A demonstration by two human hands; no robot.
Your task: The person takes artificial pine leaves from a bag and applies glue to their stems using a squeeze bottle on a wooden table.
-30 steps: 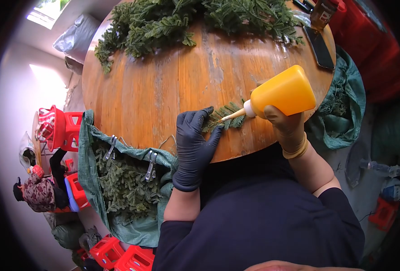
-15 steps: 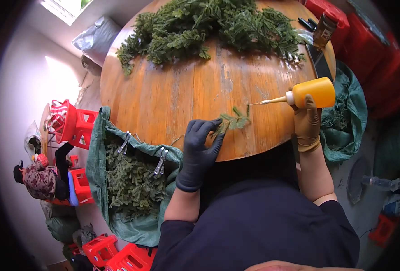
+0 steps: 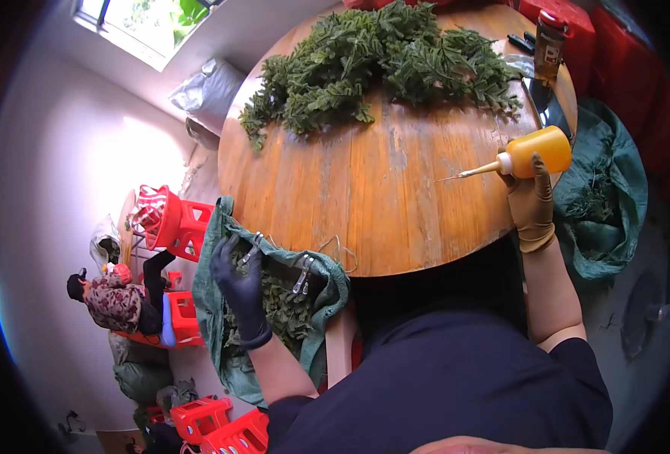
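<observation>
My left hand (image 3: pixel 238 284), in a dark glove, is over the green sack (image 3: pixel 335 295) with its fingers apart; no sprig shows in it. Green sprigs (image 3: pixel 286 310) fill that sack, and metal clips (image 3: pixel 302 275) sit on its rim. In a tan glove, my right hand (image 3: pixel 531 198) is wrapped round a yellow bottle (image 3: pixel 543 150) above the right part of the wooden table (image 3: pixel 365 204). The bottle's thin nozzle points left. A big pile of green branches (image 3: pixel 380 60) lies at the table's far side.
A jar (image 3: pixel 549 49) and a phone (image 3: pixel 543 102) are at the table's back right. Another green sack (image 3: pixel 603 197) stands to the right. Red stools (image 3: pixel 233 431) are at the lower left. A person (image 3: pixel 119 299) sits at the far left.
My left hand has moved left from the table to the green sack, and the small sprig it held is out of sight. The bottle in my right hand has moved right, off the sprig.
</observation>
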